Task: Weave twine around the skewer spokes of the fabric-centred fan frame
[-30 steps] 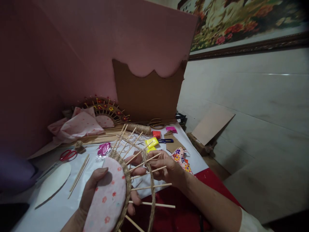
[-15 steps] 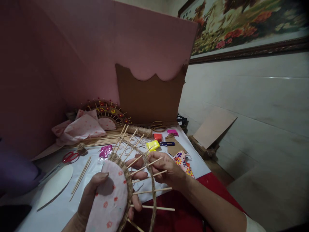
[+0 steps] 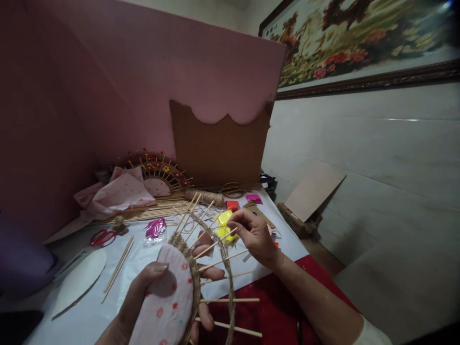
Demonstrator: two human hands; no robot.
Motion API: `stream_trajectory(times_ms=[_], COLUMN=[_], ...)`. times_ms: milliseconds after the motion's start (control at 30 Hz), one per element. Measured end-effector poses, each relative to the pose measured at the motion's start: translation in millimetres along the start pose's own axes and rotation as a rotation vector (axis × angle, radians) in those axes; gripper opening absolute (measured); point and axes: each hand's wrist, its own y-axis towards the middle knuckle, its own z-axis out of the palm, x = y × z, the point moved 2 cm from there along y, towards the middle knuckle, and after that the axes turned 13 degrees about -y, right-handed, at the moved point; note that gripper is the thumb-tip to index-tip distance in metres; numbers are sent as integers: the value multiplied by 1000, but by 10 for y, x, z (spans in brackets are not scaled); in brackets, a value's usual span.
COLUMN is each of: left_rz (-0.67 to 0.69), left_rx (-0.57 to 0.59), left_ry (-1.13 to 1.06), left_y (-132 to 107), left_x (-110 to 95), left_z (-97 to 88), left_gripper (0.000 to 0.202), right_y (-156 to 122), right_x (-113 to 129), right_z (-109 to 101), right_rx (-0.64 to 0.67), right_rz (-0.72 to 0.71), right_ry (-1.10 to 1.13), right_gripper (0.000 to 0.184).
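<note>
My left hand [image 3: 143, 287] grips a half-round, fan-like piece [image 3: 168, 292] covered in pale pink cloth with red flowers. The thumb lies on its face and the fingers are behind, showing between the sticks. Braided twine edges its curve, and thin wooden sticks [image 3: 233, 300] fan outward from it. A band of twine [image 3: 230, 282] runs across the sticks farther out. My right hand [image 3: 253, 235] is at the upper sticks, thumb and forefinger pinched beside a stick's tip; what they hold is too small to make out.
On the white-covered table lie red scissors [image 3: 102, 237], loose sticks [image 3: 118, 268], a white oval piece [image 3: 81, 280], a purple packet [image 3: 155, 229], a yellow packet [image 3: 224, 224] and a twine roll [image 3: 204, 197]. Behind stand a decorated fan [image 3: 165, 167] and a cardboard sheet [image 3: 219, 151].
My right hand has moved slightly up and right, from among the sticks to near a stick's tip. My left hand still holds the cloth-covered piece, which sits a little lower in view.
</note>
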Motion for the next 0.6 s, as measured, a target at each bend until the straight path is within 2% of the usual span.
stream_trajectory(times_ms=[100,167,233,367,500,600], left_rz=[-92,-175,-187,-93,-108,-137], left_rx=[118,174,196,200,226,264], left_ry=[95,150,169,115,108,167], left_y=[22,26,25,24,23,16], left_x=[35,51,45,17,21,21], left_z=[123,166,165,114,98,100], left_gripper=[56,61,60,54,56,55], right_y=[61,107,150,209,226,219], right_x=[143,235,296,334,327,277], right_z=[-125,-170,-179,-152,-137,-87], right_rx=[-89,-100,-86,-54,-48,-2], right_rz=[-180,-275,-326,-346,-329,-240], right_ry=[-239,-312,-347,-377,-365,-305], right_gripper=[5,8,11,13,11,7])
